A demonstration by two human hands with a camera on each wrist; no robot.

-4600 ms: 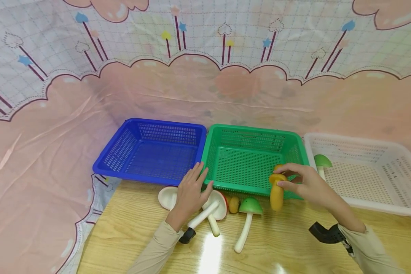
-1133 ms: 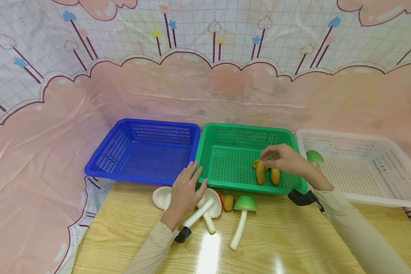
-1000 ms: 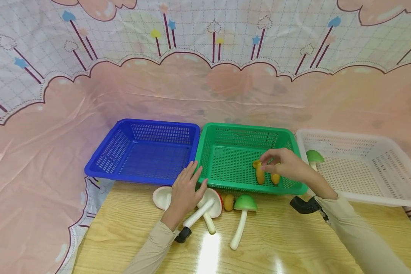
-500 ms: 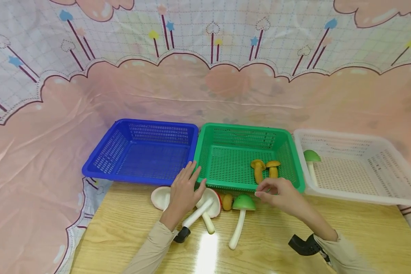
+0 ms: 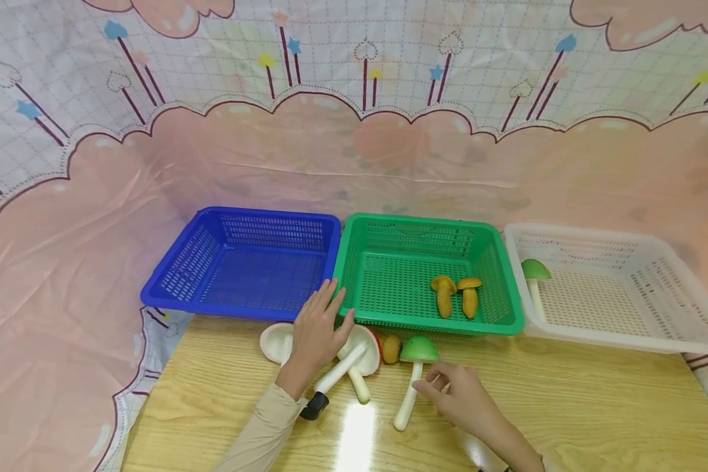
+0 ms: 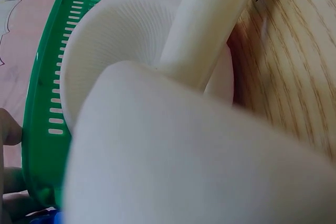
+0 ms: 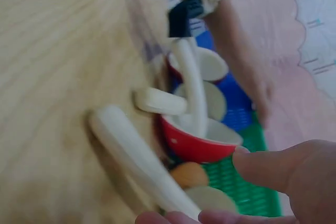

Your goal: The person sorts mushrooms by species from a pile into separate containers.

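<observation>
From the head view, our right hand (image 5: 463, 401) hovers with loosely spread fingers, holding nothing, just right of the green-capped mushroom (image 5: 414, 380), which lies on the wooden table (image 5: 596, 406) in front of the green basket (image 5: 362, 262). Our left hand (image 5: 315, 334) rests flat, fingers straight, over the red-capped mushrooms (image 5: 360, 357) at that basket's front left corner. Two yellow mushrooms (image 5: 455, 295) lie inside it.

The left wrist view adds only a white gilled cap (image 6: 121, 61) and stem (image 6: 210, 30) tight against the green basket's wall; the hand's state is unreadable there.

The right wrist view, blurred, shows the thumb and fingers parted by the white stem (image 7: 139, 163), and a small orange piece (image 7: 189, 175) by the red cap (image 7: 194, 142).

We judge that a careless pinch could roll the long stem into its neighbours.
</observation>
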